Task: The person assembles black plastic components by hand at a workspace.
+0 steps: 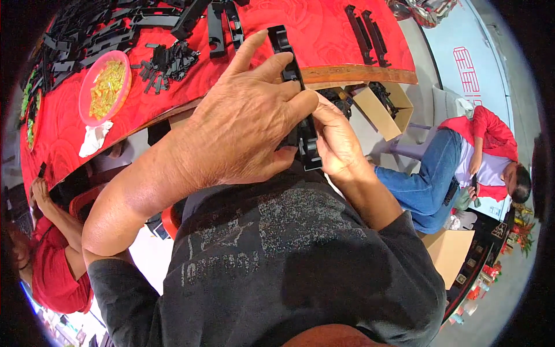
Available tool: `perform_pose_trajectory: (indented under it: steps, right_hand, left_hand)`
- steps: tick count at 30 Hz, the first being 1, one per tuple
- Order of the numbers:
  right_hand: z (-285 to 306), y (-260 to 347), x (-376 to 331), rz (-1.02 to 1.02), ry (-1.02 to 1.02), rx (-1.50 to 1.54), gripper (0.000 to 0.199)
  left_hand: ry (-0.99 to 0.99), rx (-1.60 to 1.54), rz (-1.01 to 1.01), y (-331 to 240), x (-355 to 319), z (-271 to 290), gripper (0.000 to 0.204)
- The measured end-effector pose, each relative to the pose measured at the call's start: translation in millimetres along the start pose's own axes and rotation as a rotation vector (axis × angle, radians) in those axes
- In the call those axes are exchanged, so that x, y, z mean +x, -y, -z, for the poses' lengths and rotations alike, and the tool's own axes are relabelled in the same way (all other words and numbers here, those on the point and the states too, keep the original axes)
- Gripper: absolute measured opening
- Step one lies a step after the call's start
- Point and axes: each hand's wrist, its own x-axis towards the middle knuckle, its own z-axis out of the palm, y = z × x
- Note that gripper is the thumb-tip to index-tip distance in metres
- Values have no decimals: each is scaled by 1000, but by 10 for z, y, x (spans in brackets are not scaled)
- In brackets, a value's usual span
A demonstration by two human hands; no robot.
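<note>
Charcoal T-shirt (pixel 231 301) nearest | your left hand (pixel 248 118), fingers spread over black plastic casing (pixel 308 147); right hand (pixel 340 139) alongside, fingertips hidden | wooden table edge (pixel 364 75) near, red tablecloth (pixel 318 32) stretching beyond

We wear a charcoal-black fabric T-shirt (pixel 231 303), its front carrying a faded, speckled grey print (pixel 293 215) with broken lettering (pixel 222 266) along the print's lower edge. Its dark left sleeve (pixel 122 289) and right sleeve (pixel 407 246) are short and loose, leaving our forearms (pixel 144 179), left hand (pixel 248 118) and right hand (pixel 340 140) bare.
</note>
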Motion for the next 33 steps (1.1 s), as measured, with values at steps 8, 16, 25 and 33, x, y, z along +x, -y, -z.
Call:
perform_pose_trajectory:
  steps: [8, 16, 25, 33]
  right_hand:
    - [13, 77, 34, 50, -31, 0, 38]
    - [122, 142, 105, 83, 9, 39, 35]
    - [150, 126, 141, 103, -44, 47, 32]
    - [100, 131, 97, 128, -63, -44, 39]
  left_hand:
    - [-83, -94, -18, 99, 45, -73, 47]
    - [-93, -233, -101, 70, 85, -44, 47]
    - [-47, -208, -111, 22, 136, -95, 49]
    - [-32, -176, -89, 47, 175, -130, 50]
